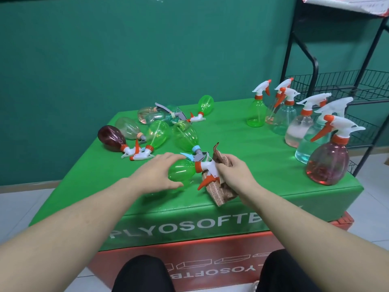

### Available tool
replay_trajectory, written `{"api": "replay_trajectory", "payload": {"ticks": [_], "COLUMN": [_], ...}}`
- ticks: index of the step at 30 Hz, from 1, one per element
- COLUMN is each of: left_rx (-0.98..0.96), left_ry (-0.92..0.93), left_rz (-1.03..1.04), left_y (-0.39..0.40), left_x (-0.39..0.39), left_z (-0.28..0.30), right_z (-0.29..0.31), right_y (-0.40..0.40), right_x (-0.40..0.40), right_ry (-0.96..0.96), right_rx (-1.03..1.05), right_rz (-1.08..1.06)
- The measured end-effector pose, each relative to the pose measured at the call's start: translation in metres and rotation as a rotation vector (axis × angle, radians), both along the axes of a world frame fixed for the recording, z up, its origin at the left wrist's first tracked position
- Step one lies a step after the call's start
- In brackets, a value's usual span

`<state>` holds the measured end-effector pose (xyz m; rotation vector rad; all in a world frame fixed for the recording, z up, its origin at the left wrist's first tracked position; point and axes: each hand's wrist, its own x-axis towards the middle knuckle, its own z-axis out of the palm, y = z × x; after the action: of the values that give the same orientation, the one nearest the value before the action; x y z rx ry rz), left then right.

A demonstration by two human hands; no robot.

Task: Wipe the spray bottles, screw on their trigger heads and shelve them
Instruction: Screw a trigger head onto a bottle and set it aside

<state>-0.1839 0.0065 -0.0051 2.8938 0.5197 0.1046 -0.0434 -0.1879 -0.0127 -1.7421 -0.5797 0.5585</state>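
Your left hand (156, 172) grips the green bottle (182, 170), lying 9-to-3 o'clock; its head (207, 168) points at your right hand (233, 173), which pinches the cloth (219, 191).

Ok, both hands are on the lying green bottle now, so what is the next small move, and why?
Probably lift the green transparent plastic spray bottle off the green padded block and rub it with the brown patterned cloth. The left hand grips its body, while the right hand holds the cloth against its white and orange trigger head, so wiping looks ready to begin.
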Motion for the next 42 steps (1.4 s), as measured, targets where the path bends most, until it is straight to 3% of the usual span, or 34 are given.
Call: {"api": "replay_trajectory", "payload": {"ticks": [8, 15, 21, 32, 42], "left_rx": [0.033, 0.077, 0.052, -0.02, -0.009], "left_ry": [0.011, -0.021, -0.066, -0.049, -0.085], "left_rz": [0.024, -0.013, 0.014, 0.239, 0.243], "left_y": [-0.001, -0.008, -0.004, -0.003, -0.009], "left_x": [-0.015, -0.015, -0.014, 0.004, 0.0], "left_z": [-0.001, -0.012, -0.021, -0.015, -0.021], "right_z": [0.001, 0.003, -0.003, -0.007, -0.004], "right_y": [0.006, 0.025, 0.036, 0.031, 0.055], "right_x": [0.005, -0.005, -0.002, -0.005, -0.008], "right_ry": [0.094, 0.444, 0.621, 0.592, 0.68], "right_rx": [0.045, 0.153, 0.27, 0.38, 0.444], "right_rz": [0.037, 0.051, 0.012, -0.062, -0.103]}}
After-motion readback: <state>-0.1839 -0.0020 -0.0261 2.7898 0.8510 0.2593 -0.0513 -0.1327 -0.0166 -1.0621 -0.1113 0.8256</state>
